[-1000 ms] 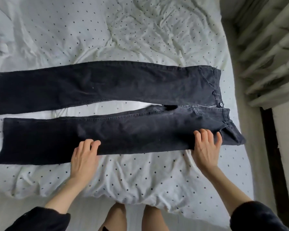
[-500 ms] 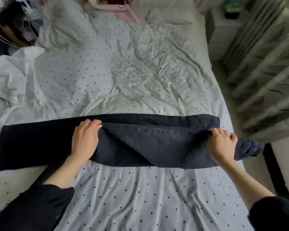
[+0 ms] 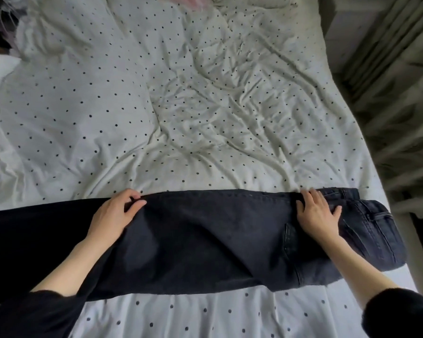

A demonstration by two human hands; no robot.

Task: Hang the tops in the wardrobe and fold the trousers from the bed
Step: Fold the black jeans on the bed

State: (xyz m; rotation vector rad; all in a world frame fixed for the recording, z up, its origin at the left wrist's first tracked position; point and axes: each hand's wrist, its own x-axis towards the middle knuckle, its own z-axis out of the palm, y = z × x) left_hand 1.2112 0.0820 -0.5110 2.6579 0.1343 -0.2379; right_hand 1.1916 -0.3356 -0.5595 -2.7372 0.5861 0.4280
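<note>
Black jeans (image 3: 205, 240) lie across the near part of the bed (image 3: 156, 118), folded lengthwise with one leg on top of the other and the waist at the right. My left hand (image 3: 115, 215) pinches the far edge of the upper leg near its middle, fingers curled round the fabric. My right hand (image 3: 318, 213) rests on the seat area near the waist, its fingers spread; its fingertips sit at the far edge of the denim. The leg ends run out of view at the left.
The white dotted duvet is crumpled beyond the jeans. Other clothes (image 3: 0, 23) are heaped at the far left corner, and a pink item (image 3: 188, 0) shows at the top. A curtain (image 3: 401, 93) hangs along the right side of the bed.
The near leg of the jeans has been lifted and laid over the far leg. Both hands travelled away from me with it, and the right hand now lies flatter.
</note>
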